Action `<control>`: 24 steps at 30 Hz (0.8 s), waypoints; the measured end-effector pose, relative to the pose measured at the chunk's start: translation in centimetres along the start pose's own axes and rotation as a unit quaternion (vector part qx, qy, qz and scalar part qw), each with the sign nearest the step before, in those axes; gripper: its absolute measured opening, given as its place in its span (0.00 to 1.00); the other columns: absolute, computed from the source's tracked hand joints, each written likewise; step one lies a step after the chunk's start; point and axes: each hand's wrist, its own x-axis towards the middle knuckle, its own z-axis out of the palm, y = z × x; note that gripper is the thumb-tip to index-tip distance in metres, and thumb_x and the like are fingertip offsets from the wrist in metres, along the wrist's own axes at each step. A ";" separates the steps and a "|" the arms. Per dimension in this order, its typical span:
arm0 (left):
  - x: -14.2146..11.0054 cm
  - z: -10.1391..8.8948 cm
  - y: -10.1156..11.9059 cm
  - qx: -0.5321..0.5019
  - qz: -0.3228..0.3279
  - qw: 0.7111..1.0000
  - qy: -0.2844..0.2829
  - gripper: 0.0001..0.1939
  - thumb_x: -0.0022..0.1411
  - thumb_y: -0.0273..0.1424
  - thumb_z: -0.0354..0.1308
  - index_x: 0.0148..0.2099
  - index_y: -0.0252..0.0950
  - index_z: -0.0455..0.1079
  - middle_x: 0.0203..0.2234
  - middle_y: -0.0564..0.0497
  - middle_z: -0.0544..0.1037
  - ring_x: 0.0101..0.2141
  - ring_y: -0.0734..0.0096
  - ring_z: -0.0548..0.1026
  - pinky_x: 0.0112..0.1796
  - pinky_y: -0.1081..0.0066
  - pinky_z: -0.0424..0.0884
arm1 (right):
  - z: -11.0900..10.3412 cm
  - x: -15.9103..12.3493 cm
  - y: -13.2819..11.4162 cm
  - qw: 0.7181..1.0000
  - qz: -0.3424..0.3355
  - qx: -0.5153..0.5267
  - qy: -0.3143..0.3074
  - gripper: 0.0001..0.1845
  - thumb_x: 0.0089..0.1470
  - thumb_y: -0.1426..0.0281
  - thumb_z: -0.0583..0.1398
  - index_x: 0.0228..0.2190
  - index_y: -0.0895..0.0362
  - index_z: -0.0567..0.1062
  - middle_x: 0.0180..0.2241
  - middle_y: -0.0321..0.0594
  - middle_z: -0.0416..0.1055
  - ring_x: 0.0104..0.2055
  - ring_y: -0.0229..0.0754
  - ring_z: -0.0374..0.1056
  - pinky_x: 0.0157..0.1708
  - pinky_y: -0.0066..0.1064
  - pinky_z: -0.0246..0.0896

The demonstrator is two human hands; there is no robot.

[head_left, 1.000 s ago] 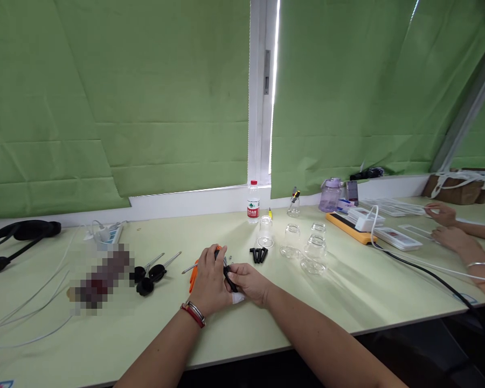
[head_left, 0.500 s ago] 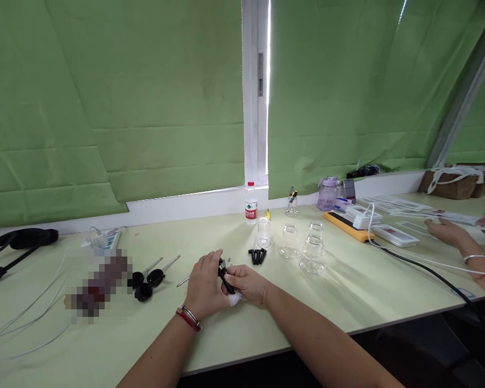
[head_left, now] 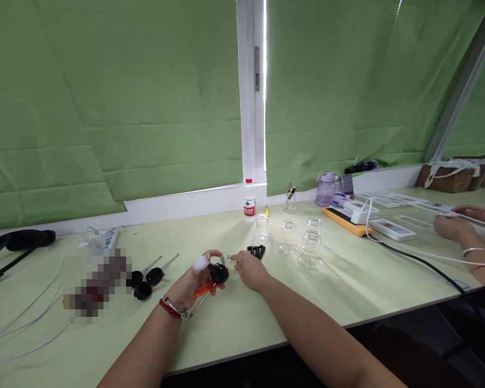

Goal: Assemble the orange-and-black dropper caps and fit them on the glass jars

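My left hand (head_left: pixel 196 283), its thumb wrapped in white, is closed around a black round part (head_left: pixel 219 273) with a metal shaft. An orange piece (head_left: pixel 204 290) shows under the same hand, with a thin metal rod (head_left: pixel 200 306) sticking out toward me; how it is held is partly hidden. My right hand (head_left: pixel 248 268) reaches onto the table with fingers stretched toward small metal pieces (head_left: pixel 228 258). Just beyond it lie several black handles (head_left: pixel 256 251). Left of my hands lie black round parts with metal shafts (head_left: pixel 154 276).
Clear glass jars (head_left: pixel 288 237) stand right of centre, behind my right forearm. A water bottle (head_left: pixel 249 202) is by the wall. An orange-edged power strip (head_left: pixel 345 222) and cables lie right. Another person's hands (head_left: pixel 455 226) handle white strips. A headset (head_left: pixel 20 242) rests far left.
My hands have parted. The left has turned over, bringing the black round part and orange piece into view. My right hand has let go of the black part and moved to the small metal pieces.
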 end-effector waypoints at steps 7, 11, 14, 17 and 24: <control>1.6 -0.9 -2.3 -0.004 -0.112 0.993 0.027 0.27 0.57 0.51 0.47 0.52 0.39 0.56 0.28 0.47 0.73 0.22 0.63 0.75 0.16 0.74 0.62 | -0.1 0.2 -0.9 0.994 0.003 -0.099 -0.044 0.12 0.57 0.70 0.52 0.32 0.54 0.76 0.38 0.41 0.68 0.36 0.37 0.66 0.33 0.27 0.52; 1.8 -0.9 -2.2 0.009 -0.140 0.989 0.037 0.29 0.56 0.52 0.46 0.54 0.39 0.56 0.27 0.47 0.73 0.21 0.62 0.75 0.15 0.74 0.62 | -0.4 0.2 -0.6 0.998 0.030 -0.049 -0.029 0.08 0.52 0.71 0.57 0.31 0.55 0.77 0.36 0.39 0.70 0.37 0.38 0.66 0.34 0.27 0.53; 1.8 -0.9 -1.9 0.012 -0.146 0.989 0.024 0.30 0.56 0.51 0.47 0.56 0.40 0.54 0.27 0.46 0.74 0.22 0.62 0.75 0.15 0.74 0.62 | -0.5 0.2 -0.6 0.998 0.049 -0.030 -0.029 0.08 0.49 0.70 0.59 0.33 0.55 0.77 0.36 0.39 0.72 0.37 0.39 0.66 0.34 0.27 0.54; 1.8 -0.9 -1.9 0.019 -0.144 0.989 0.012 0.30 0.56 0.50 0.48 0.57 0.40 0.54 0.27 0.47 0.74 0.22 0.63 0.75 0.16 0.75 0.63 | -0.7 0.3 -0.6 0.998 0.048 -0.018 -0.033 0.09 0.48 0.69 0.60 0.33 0.54 0.78 0.36 0.40 0.73 0.38 0.40 0.67 0.35 0.27 0.54; 1.7 -0.7 -2.0 0.026 -0.142 0.989 0.019 0.30 0.56 0.50 0.48 0.57 0.40 0.55 0.26 0.48 0.73 0.22 0.64 0.75 0.16 0.75 0.63 | -0.8 0.3 -0.9 0.996 0.055 -0.032 -0.061 0.04 0.48 0.71 0.59 0.27 0.55 0.75 0.32 0.39 0.73 0.35 0.39 0.66 0.31 0.27 0.52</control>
